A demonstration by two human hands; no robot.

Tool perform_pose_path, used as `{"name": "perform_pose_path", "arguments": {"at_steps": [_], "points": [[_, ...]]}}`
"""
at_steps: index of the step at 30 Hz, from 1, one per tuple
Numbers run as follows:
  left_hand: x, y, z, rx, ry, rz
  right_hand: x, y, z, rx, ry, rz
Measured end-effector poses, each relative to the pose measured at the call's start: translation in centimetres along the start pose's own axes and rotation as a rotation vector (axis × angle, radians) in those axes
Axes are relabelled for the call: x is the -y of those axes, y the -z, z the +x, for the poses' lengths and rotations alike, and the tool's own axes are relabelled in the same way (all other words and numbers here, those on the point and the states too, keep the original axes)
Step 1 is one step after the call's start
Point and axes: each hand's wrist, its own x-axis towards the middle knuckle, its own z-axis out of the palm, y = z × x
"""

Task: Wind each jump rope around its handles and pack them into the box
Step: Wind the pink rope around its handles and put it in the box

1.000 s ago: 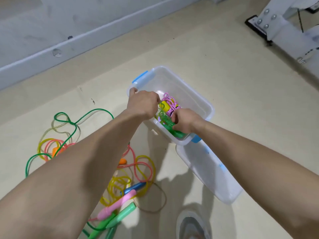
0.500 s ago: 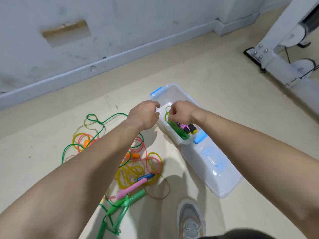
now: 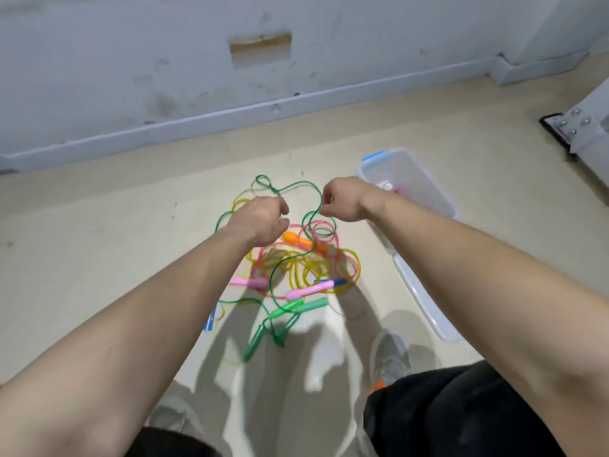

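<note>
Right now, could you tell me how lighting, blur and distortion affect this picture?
In the head view the wide lens curves the baseboard; dark shadows fall on the floor around the green handles; the ropes look fairly sharp.

The beige floor [image 3: 99, 258] is carrying a tangle of ropes [image 3: 296, 265], with green, yellow and pink cords looping over each other. 2 pink handles [image 3: 308, 290], green handles [image 3: 253, 341] and an orange handle [image 3: 296, 239] are lying among them. At the right a clear box [image 3: 425, 186] is sitting, its lid [image 3: 425, 301] lying just beside it. A grey shoe [image 3: 389, 357] is standing near the lid.
</note>
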Motion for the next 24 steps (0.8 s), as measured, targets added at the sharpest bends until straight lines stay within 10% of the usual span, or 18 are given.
{"name": "perform_pose_path", "arguments": {"at_steps": [12,24], "points": [[7.4,-15.9,-3.3,0.308,0.175,-0.191,-2.3,-20.2,2.3,0.331,-0.084,0.067],[6.0,-23.9,1.0,0.339,0.143,-0.288,-3.1,-28.9,4.6,0.116,-0.030,0.098]]}}
